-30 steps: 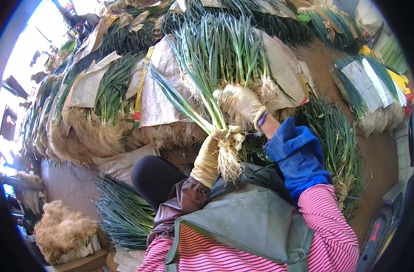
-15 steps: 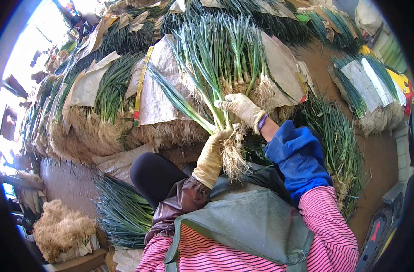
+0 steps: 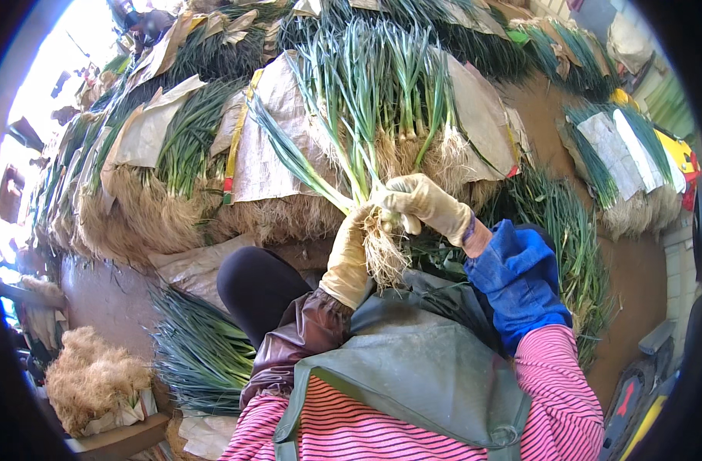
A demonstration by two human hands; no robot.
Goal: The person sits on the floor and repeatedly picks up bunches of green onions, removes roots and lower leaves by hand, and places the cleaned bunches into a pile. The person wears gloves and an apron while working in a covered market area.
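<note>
A small bunch of green onions (image 3: 351, 154) is held upright at the centre of the view, its pale root tuft (image 3: 384, 257) hanging below the grip. The left hand (image 3: 351, 257), in a tan rubbery glove, is clenched around the stalks just above the roots, while the right hand (image 3: 420, 203), gloved alike, is closed over the white bases at about two o'clock from the left one, its fingers pinching there. For this cleaning step to be done well, the stalks are best kept tight and aligned by the lower hand, so that loose skin or dirt can be stripped downward without the leaves being bent; the leaves look soft and easily creased, the roots wiry and dry. Behind, from ten to one o'clock, large onion bundles (image 3: 174, 154) are stacked, wrapped in stiff brown paper (image 3: 270, 138), their roots matted and straw-coloured. A heap of cut roots (image 3: 90, 376) lies at eight o'clock. A smooth grey-green apron (image 3: 412, 369) and a blue sleeve cover (image 3: 524, 280) are worn.
</note>
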